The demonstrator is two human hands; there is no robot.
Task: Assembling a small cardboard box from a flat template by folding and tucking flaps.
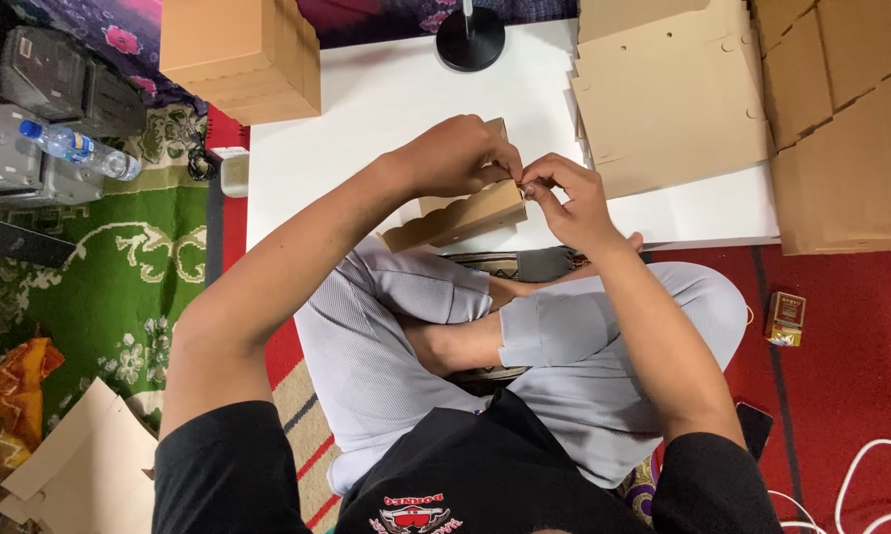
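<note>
Cardboard box piece (460,216) on white table (366,109) edge; left hand (455,155) steadies top, right hand (564,198) pinches corner flap, both grasping for folding.

I see a half-folded tan cardboard box (460,220) at the near edge of the white tabletop (366,109), pinched between my left hand (455,153) and right hand (569,198). A stack of finished tan boxes (243,54) stands at the far left corner; flat tan cardboard blanks (663,94) lie to the right — more are piled beyond the edge. On the red carpet (841,376) sits a small red-and-gold packet (784,317). A dark phone screen (20,244) lies far left.
</note>
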